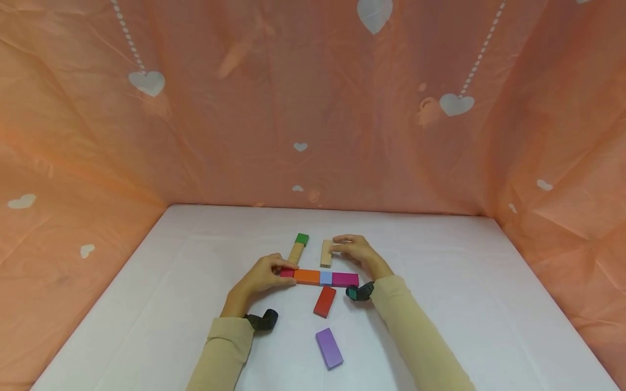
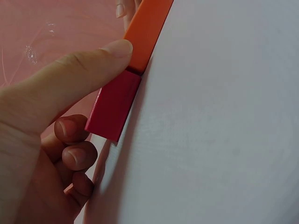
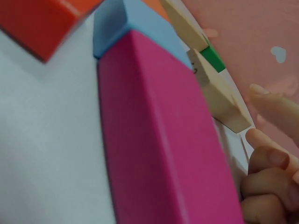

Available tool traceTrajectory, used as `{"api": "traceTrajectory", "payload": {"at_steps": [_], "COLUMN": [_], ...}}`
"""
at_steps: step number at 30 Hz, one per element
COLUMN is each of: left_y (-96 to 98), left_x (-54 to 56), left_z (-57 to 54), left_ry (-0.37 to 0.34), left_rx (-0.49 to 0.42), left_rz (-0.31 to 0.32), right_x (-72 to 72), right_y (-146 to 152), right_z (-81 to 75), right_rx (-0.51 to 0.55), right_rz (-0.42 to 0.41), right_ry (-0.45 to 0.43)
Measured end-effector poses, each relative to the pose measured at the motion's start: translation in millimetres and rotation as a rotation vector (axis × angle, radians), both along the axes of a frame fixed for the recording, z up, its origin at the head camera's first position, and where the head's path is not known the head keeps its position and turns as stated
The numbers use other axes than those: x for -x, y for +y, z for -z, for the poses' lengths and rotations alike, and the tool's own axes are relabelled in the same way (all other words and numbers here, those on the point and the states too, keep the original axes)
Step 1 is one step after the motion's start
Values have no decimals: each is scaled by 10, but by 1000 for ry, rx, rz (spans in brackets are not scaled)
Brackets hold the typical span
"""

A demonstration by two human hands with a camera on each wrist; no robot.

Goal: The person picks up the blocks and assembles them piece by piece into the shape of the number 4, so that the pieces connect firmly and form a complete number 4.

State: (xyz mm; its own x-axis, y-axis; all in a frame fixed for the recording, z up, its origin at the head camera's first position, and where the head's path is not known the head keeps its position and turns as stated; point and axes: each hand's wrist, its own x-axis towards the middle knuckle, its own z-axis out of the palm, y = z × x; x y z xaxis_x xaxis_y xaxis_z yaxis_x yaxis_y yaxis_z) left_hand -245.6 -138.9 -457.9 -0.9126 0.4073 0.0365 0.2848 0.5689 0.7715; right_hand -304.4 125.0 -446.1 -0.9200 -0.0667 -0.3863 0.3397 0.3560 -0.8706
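Note:
My left hand (image 1: 264,272) pinches the left end of a row of blocks, at the joint between a crimson block (image 2: 114,107) and an orange block (image 1: 307,277). Its thumb lies along the near side. Further right in the row come a small light blue block (image 1: 325,278) and a magenta block (image 1: 345,279). Beyond the row, my right hand (image 1: 359,250) is beside a plain wooden block (image 1: 326,253). Its thumb and forefinger are extended near that block's right side; the other fingers are bent. In the right wrist view the fingertips look slightly apart from the wood.
Another plain wooden block (image 1: 295,253) slants behind the row's left end, with a green block (image 1: 302,239) at its far tip. On the near side lie a red block (image 1: 325,302) and a purple block (image 1: 329,348). Orange cloth (image 1: 313,108) encloses the white table (image 1: 440,304).

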Motion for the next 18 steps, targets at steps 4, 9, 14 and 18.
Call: {"api": "traceTrajectory", "payload": {"at_steps": [4,9,14,18], "left_y": [10,12,13,14], "left_x": [1,3,7,6], "left_z": [-18,-17,-2,4], "left_ry": [-4,-22,-24,-18], "left_rx": [6,-2,-9,-18], "left_rz": [-8,-26,-29,-17], "right_x": [-11,-39,-63,-74], "right_y": [-22,-43,-35,-32], "right_z": [-3,-10,-7,6], "right_rx": [-10,-14,-35,-53], "right_rz": [0,-21,-40,-48], "right_ry": [17,25,34,54]}}
